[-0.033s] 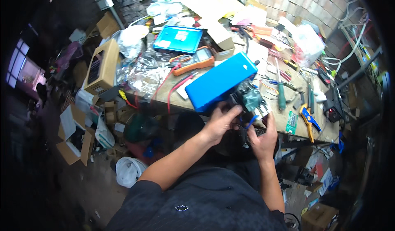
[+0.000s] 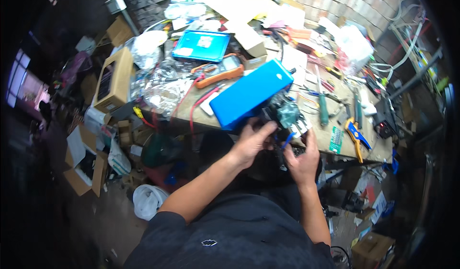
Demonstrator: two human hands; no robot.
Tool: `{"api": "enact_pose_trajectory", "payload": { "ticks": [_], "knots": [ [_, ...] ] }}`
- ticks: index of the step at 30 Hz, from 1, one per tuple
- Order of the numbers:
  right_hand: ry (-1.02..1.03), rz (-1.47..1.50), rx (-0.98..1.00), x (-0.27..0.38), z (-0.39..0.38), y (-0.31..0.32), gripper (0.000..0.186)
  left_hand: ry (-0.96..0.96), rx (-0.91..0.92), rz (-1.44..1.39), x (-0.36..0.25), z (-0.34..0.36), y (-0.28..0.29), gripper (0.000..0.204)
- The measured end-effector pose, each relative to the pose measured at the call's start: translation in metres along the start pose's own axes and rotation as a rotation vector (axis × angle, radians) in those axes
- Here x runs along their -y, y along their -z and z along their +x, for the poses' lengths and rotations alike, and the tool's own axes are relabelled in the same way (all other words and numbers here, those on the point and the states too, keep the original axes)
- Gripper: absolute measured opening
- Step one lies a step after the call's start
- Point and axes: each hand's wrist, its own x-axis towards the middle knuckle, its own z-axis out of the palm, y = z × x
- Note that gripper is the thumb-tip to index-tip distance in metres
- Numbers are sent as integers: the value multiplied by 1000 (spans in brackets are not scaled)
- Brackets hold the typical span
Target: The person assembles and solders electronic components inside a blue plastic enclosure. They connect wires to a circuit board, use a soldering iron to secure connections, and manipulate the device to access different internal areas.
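At the bench's front edge lies a long blue box-shaped case [image 2: 251, 94], slanted, its right end facing me. Beside that end is a dark electronic assembly [image 2: 289, 117] with greenish plastic film and a pale metal plate. A short blue wire [image 2: 289, 138] sticks out of it towards me. My left hand [image 2: 251, 144] is closed on the assembly's left side, thumb on top, just below the case; its other fingers are mostly hidden. From the right, my right hand [image 2: 304, 159] grips the assembly near the metal plate, thumb by the blue wire. Whether the assembly is joined to the case, I cannot tell.
An orange multimeter [image 2: 219, 71] and a blue lid-like panel [image 2: 201, 45] lie behind the case. To the right are a green-handled screwdriver [image 2: 323, 108], a green circuit board [image 2: 336, 140] and blue-orange wire strippers [image 2: 357, 137]. Cardboard boxes [image 2: 86, 159] and a white bucket [image 2: 148, 202] stand lower left.
The whole view has shifted slightly, so the bench appears a little further left. Both hands keep the same hold on the electronic assembly.
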Motion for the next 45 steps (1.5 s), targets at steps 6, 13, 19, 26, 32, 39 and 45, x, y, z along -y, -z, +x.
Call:
{"api": "enact_pose_trajectory", "payload": {
  "ticks": [6, 13, 19, 26, 32, 39, 45],
  "knots": [
    [47, -83, -36, -7, 4, -1, 83, -22, -7, 153, -7, -7, 6, 48],
    [-17, 92, 2, -22, 18, 7, 79, -214, -127, 423, 16, -18, 36, 48],
    [-125, 462, 90, -25, 42, 19, 57, -460, -88, 383, 7, -11, 9, 59],
    [-377, 630, 156, -35, 57, 27, 39, -895, -77, 1130, -32, 10, -8, 72],
    [-565, 764, 300, -26, 63, 38, 41, -896, 156, 1420, -70, 28, -25, 72],
    [-722, 662, 265, -47, 51, 31, 32, -735, 71, 1643, -68, 33, -30, 69],
    [-683, 392, 250, -35, 47, 41, 37, -777, 142, 1654, -56, 40, -26, 69]
  ]
}}
